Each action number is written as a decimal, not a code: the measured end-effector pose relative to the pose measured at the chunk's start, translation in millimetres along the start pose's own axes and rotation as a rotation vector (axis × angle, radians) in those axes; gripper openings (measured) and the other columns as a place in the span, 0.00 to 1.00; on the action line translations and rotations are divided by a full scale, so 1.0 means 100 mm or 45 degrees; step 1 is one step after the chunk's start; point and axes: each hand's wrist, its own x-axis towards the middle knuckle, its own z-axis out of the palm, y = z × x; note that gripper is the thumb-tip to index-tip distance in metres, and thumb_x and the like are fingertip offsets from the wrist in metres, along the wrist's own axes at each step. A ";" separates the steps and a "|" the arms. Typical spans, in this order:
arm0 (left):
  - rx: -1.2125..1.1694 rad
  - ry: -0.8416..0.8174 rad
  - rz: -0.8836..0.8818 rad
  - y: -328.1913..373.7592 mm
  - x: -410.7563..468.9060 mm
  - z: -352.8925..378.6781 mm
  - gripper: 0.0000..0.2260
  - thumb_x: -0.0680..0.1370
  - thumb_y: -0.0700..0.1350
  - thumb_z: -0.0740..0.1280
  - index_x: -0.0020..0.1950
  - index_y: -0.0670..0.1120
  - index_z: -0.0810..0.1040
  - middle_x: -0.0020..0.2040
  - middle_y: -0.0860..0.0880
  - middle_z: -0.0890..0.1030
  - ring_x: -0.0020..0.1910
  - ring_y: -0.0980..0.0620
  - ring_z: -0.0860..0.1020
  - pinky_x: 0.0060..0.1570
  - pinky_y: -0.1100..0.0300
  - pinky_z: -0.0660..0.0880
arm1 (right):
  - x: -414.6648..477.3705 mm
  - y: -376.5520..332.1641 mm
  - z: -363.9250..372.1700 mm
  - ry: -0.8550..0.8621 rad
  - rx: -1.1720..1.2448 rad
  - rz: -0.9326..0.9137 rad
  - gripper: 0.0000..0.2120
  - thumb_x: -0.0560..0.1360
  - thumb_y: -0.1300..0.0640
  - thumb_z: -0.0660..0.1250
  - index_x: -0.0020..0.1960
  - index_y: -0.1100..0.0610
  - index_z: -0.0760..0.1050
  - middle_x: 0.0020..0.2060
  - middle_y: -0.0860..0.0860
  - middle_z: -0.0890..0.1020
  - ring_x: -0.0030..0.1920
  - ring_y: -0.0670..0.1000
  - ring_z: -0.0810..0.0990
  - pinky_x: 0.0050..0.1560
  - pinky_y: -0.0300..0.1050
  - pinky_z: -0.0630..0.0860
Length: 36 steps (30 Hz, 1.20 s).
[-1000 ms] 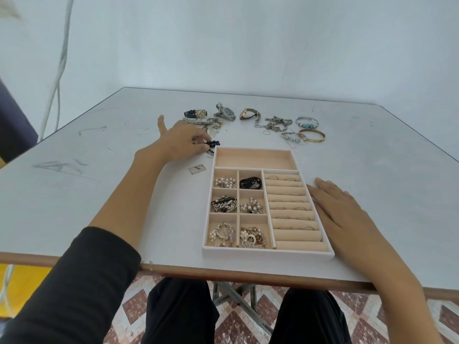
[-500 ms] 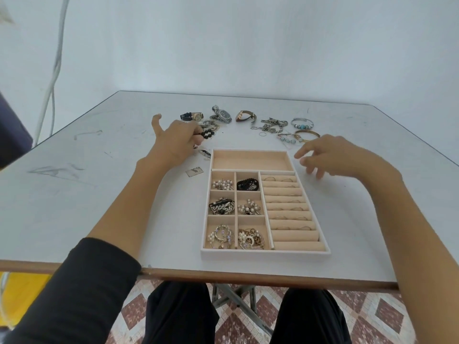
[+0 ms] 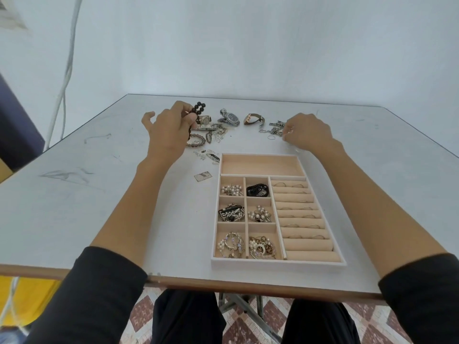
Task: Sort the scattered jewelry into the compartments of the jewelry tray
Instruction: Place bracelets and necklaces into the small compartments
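Head view shows the left hand (image 3: 169, 132) raised over the far side of the tabletop (image 3: 99, 194), its fingers curled round a black bead bracelet (image 3: 198, 111) that loops above the knuckles, clear of the surface. The jewelry tray (image 3: 278, 263) sits in front of the person with its long axis running away from them. Its small left compartments and ring rolls already hold pieces, while the wide far compartment (image 3: 263, 166) is bare. That compartment lies nearer the person and to the right of the held bracelet, so the left hand is probably the one to carry it there. The right hand (image 3: 309, 135) rests among the loose chains (image 3: 274, 127) beyond the tray, fingers bent; whether it pinches anything cannot be told
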 end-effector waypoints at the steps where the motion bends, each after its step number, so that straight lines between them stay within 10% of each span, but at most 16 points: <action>1: -0.010 0.009 -0.016 0.00 0.00 0.00 0.09 0.82 0.45 0.55 0.56 0.47 0.73 0.42 0.56 0.80 0.40 0.54 0.74 0.68 0.48 0.51 | 0.03 -0.08 0.04 -0.006 -0.003 -0.038 0.08 0.74 0.58 0.64 0.51 0.53 0.80 0.52 0.54 0.81 0.53 0.58 0.79 0.47 0.45 0.70; 15: -0.029 0.070 -0.079 -0.02 0.04 -0.03 0.09 0.82 0.46 0.56 0.57 0.47 0.74 0.42 0.56 0.80 0.43 0.55 0.74 0.67 0.46 0.56 | 0.27 -1.26 0.32 -0.553 -0.045 -0.815 0.24 0.79 0.44 0.60 0.73 0.47 0.65 0.73 0.50 0.66 0.73 0.53 0.63 0.72 0.51 0.58; 20: -0.043 0.067 -0.084 -0.01 0.03 -0.05 0.09 0.82 0.45 0.56 0.57 0.46 0.74 0.43 0.55 0.80 0.43 0.54 0.74 0.67 0.47 0.57 | 0.25 -1.31 0.44 -0.492 0.122 -0.788 0.17 0.71 0.42 0.70 0.49 0.55 0.77 0.52 0.50 0.77 0.57 0.54 0.74 0.56 0.51 0.72; 25: -0.056 0.081 -0.075 0.02 0.02 -0.07 0.09 0.82 0.45 0.56 0.57 0.46 0.74 0.44 0.53 0.82 0.49 0.52 0.76 0.65 0.49 0.57 | 0.22 -1.25 0.38 -0.403 0.161 -0.772 0.17 0.71 0.53 0.74 0.47 0.68 0.78 0.40 0.54 0.77 0.41 0.53 0.73 0.35 0.40 0.65; 36: -0.123 0.081 -0.091 0.03 0.00 -0.07 0.09 0.82 0.46 0.57 0.57 0.46 0.74 0.43 0.57 0.79 0.44 0.56 0.72 0.57 0.56 0.58 | 0.15 -0.91 0.00 -0.279 1.042 -0.455 0.07 0.71 0.71 0.69 0.42 0.62 0.73 0.34 0.61 0.79 0.29 0.57 0.81 0.33 0.51 0.81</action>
